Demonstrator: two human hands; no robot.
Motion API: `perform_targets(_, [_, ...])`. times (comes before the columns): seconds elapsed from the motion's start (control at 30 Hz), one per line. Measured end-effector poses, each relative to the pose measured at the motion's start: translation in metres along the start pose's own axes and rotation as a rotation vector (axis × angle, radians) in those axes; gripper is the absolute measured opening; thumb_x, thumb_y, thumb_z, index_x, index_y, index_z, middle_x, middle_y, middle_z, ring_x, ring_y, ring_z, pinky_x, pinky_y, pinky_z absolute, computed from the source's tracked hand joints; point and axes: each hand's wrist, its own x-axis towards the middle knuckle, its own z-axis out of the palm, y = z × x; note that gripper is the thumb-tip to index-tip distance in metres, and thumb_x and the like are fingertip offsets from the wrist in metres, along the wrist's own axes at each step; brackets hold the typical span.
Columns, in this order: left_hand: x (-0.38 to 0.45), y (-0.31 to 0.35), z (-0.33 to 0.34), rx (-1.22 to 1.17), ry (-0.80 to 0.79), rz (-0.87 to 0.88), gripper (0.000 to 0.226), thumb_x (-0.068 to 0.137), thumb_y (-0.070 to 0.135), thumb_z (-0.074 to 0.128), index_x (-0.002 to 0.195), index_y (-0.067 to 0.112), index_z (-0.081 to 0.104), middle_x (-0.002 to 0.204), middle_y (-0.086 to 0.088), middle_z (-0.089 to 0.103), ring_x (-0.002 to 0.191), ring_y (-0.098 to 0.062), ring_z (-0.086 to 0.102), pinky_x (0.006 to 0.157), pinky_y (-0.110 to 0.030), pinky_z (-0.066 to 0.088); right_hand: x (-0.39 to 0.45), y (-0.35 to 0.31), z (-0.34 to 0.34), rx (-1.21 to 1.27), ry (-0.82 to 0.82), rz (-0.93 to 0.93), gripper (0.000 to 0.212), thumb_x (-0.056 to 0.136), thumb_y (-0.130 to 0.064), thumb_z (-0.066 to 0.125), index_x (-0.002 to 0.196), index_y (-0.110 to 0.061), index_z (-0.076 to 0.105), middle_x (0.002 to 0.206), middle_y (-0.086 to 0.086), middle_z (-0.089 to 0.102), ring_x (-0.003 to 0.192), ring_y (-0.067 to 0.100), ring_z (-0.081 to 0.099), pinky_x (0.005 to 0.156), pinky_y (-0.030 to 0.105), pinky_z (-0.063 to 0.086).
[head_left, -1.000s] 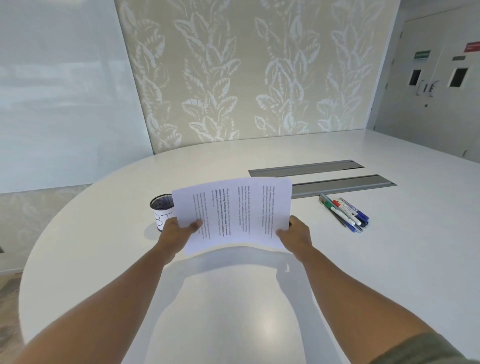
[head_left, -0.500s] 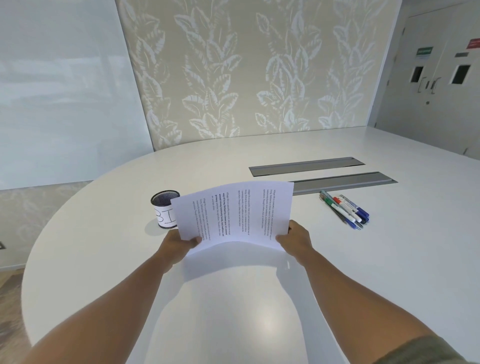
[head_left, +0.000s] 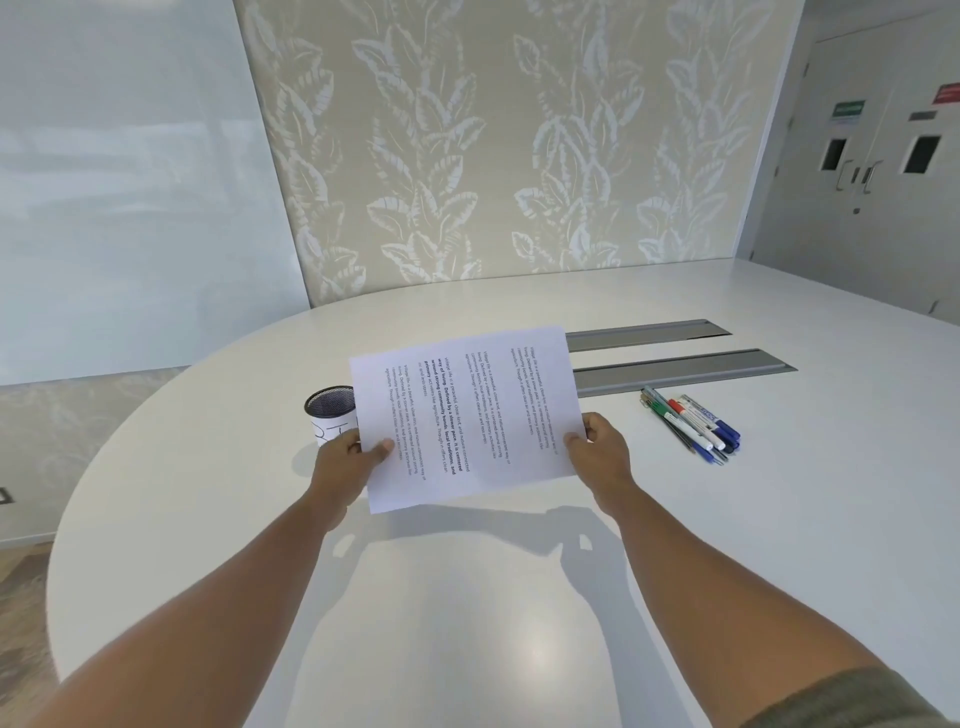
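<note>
Paper (head_left: 467, 415) hangs above the surface (head_left: 519, 597), pinched at each side edge by my left hand (head_left: 345, 462) and right hand (head_left: 602, 452), thumbs on top, probably to keep it flat for reading.

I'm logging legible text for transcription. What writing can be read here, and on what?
On the sheet, bold: "Defined by a slower pace, it is centered around strong community bonds, local traditions"
Its lighter print: too small.
On the cup: handwritten label, partly hidden, unreadable.
On the marker, green door sign, red door sign: blurred.
</note>
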Motion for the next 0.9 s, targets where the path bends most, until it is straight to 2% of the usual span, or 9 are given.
perform_targets(0.13, [0.005,0.019,-0.002,0.110,0.176,0.140,0.053,0.080,0.026,0.082,0.122,0.016,0.053,0.117,-0.005,0.066,0.101,-0.024,0.065,0.087,-0.040,0.054,0.006,-0.016,-0.002,0.007,-0.040,-0.019,0.024,0.081,0.000,0.042,0.090,-0.010,0.062,0.083,0.003,0.062,0.066,0.017,0.050,0.050,0.021,0.040])
perform_targets(0.2, [0.010,0.033,-0.005,0.186,0.198,0.183,0.065,0.074,0.035,0.085,0.125,0.022,0.047,0.122,-0.002,0.062,0.108,-0.024,0.063,0.088,-0.045,0.056,0.009,-0.022,-0.002,-0.011,-0.053,-0.032,0.027,0.081,0.000,0.040,0.095,-0.007,0.062,0.085,0.004,0.062,0.068,0.018,0.049,0.055,0.025,0.039])
perform_targets(0.33, [0.021,0.057,-0.011,0.338,0.255,0.330,0.103,0.065,0.039,0.090,0.148,0.023,0.031,0.140,-0.003,0.050,0.121,-0.021,0.056,0.101,-0.045,0.048,0.012,-0.027,-0.001,-0.055,-0.071,-0.049,0.029,0.079,0.001,0.038,0.099,0.001,0.059,0.085,0.007,0.057,0.070,0.021,0.045,0.059,0.028,0.036])
perform_targets(0.4, [0.024,0.065,-0.013,0.412,0.317,0.389,0.109,0.064,0.043,0.090,0.150,0.025,0.026,0.145,-0.002,0.044,0.130,-0.020,0.048,0.107,-0.048,0.041,0.012,-0.027,-0.002,-0.070,-0.084,-0.052,0.029,0.078,0.002,0.037,0.099,0.003,0.057,0.084,0.008,0.055,0.069,0.021,0.043,0.057,0.027,0.035])
perform_targets(0.5, [0.025,0.076,-0.015,0.633,0.272,0.447,0.084,0.066,0.057,0.082,0.139,0.039,0.043,0.140,0.011,0.050,0.135,-0.016,0.042,0.110,-0.048,0.032,0.010,-0.027,-0.003,-0.095,-0.111,-0.080,0.027,0.080,0.001,0.038,0.091,-0.007,0.062,0.081,0.003,0.057,0.067,0.018,0.046,0.055,0.025,0.037])
perform_targets(0.63, [0.021,0.087,-0.013,0.773,0.012,0.509,0.034,0.077,0.063,0.070,0.106,0.045,0.065,0.112,0.031,0.064,0.116,-0.005,0.060,0.113,-0.049,0.032,0.008,-0.026,-0.003,-0.091,-0.149,-0.093,0.033,0.082,-0.001,0.040,0.088,-0.023,0.064,0.082,0.000,0.062,0.066,0.015,0.050,0.056,0.023,0.040])
perform_targets(0.73, [0.018,0.090,-0.008,0.770,-0.140,0.458,0.022,0.083,0.056,0.069,0.093,0.037,0.071,0.095,0.020,0.071,0.093,-0.012,0.066,0.090,-0.040,0.051,0.007,-0.025,-0.005,-0.068,-0.167,-0.082,0.032,0.083,-0.002,0.043,0.096,-0.021,0.067,0.089,0.002,0.068,0.070,0.017,0.055,0.062,0.024,0.044])
perform_targets(0.8, [0.017,0.090,-0.004,0.785,-0.182,0.446,0.019,0.087,0.053,0.065,0.083,0.035,0.070,0.080,0.011,0.071,0.074,-0.014,0.063,0.071,-0.035,0.050,0.007,-0.024,-0.006,0.005,-0.137,-0.064,0.027,0.084,-0.003,0.048,0.092,-0.021,0.068,0.092,0.002,0.071,0.073,0.017,0.060,0.064,0.025,0.048])
perform_targets(0.9, [0.017,0.086,0.001,0.710,-0.215,0.432,0.025,0.092,0.044,0.063,0.075,0.028,0.068,0.064,0.007,0.066,0.056,-0.009,0.052,0.058,-0.028,0.039,0.010,-0.024,-0.009,0.199,-0.030,0.022,0.014,0.082,-0.007,0.062,0.088,-0.019,0.067,0.089,0.002,0.072,0.073,0.018,0.062,0.064,0.028,0.050])
